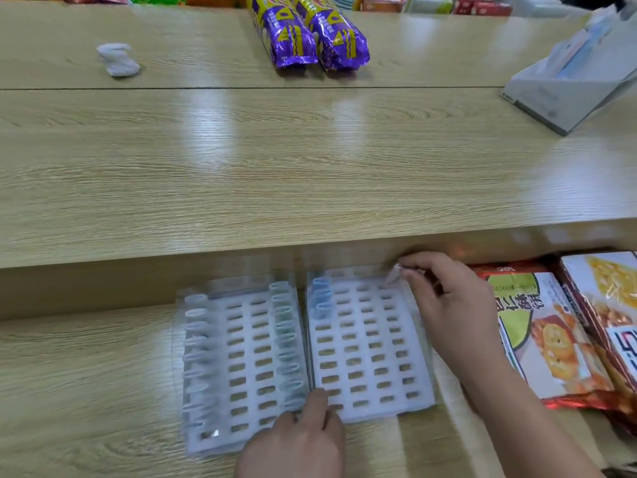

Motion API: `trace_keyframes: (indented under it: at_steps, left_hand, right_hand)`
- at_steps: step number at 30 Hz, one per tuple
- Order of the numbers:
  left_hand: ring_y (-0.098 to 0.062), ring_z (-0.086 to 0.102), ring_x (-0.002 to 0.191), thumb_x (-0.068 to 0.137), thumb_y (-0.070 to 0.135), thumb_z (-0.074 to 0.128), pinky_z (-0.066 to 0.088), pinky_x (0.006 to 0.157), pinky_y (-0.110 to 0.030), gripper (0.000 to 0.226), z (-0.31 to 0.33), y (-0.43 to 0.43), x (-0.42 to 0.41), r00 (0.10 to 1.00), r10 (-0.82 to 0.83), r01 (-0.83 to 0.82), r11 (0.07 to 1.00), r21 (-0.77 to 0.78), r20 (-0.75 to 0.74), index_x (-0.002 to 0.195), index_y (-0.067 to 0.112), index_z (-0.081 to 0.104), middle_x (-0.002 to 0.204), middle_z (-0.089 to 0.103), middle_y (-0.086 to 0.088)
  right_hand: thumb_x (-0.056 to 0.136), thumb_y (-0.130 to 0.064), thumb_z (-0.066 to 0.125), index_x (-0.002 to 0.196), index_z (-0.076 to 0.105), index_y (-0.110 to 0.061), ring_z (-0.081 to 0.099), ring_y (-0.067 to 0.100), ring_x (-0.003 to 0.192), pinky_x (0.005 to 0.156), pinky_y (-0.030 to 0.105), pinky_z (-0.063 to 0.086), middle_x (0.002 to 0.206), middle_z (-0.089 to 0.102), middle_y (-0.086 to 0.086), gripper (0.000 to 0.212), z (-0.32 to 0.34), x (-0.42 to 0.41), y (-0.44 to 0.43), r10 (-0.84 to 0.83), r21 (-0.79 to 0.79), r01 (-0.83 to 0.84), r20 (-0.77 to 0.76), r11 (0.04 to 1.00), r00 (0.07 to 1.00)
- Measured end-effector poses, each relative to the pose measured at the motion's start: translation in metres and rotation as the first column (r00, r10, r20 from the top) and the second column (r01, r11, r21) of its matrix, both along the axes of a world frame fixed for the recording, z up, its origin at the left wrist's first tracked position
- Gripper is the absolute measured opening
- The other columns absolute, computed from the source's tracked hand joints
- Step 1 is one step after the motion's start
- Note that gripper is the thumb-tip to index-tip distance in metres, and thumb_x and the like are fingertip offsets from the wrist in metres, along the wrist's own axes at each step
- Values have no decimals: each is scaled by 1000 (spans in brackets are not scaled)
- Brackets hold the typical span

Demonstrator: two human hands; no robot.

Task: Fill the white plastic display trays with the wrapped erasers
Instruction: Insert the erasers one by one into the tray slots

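Over slotted white trays (345,339), right hand (451,298) pinches a wrapped eraser (393,276); left hand (296,443) touches plastic, finger straight.

**Almost no legible text**

Green-and-white biscuit pack (537,326): big dark Chinese characters, lying sideways, too blurred to read surely. Orange pack (617,294) beside it: part of large characters on a white patch, cut by the frame edge, unreadable. Purple snack packs (286,36): yellow print, blurred, illegible. Grey box (558,94): small print, too small to read.
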State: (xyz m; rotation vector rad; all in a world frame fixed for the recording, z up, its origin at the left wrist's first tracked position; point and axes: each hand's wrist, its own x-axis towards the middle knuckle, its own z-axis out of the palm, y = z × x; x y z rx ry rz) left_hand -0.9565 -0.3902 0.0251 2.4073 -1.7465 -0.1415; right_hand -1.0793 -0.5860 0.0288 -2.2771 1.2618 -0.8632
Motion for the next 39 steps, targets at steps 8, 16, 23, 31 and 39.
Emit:
trace_keyframes:
  at_steps: [8,16,23,31,39]
  left_hand:
    - [-13,49,34,79,28,35,33,40,-17,42,3,8,9,999,-30,33,990,136,-27,68,31,76,62,69,9]
    - [-12,53,36,50,42,91,38,37,-17,30,0,12,8,993,-85,94,990,106,-84,74,29,80,66,70,10]
    - [-7,61,51,57,26,84,46,39,-16,22,6,27,12,969,-240,233,966,-110,-57,78,33,78,104,76,14]
    - [-1,66,83,89,29,62,54,68,-19,14,34,121,45,877,48,-281,858,-430,-478,100,32,70,107,66,18]
    - [2,65,90,95,15,64,44,71,-4,24,47,281,99,256,466,-936,337,-98,-847,96,39,67,94,69,24]
  right_hand:
    - [88,-15,72,93,73,-25,60,16,83,64,30,46,90,66,-19,11,-1,0,1,61,-78,-70,-113,994,992]
    - [87,-12,74,91,76,-16,64,25,84,59,27,46,97,70,-3,6,-9,3,4,43,-237,-86,-182,968,982]
    - [89,-8,70,106,75,-13,64,27,101,90,31,45,110,71,1,18,4,5,21,14,-198,-28,-73,980,997]
    - [92,-26,55,106,66,-34,60,-2,102,87,5,38,108,60,-29,19,53,57,143,208,128,-239,213,963,955]
    - [89,-25,59,108,64,-43,65,3,102,84,7,45,110,66,-23,26,56,128,298,421,446,-546,352,710,836]
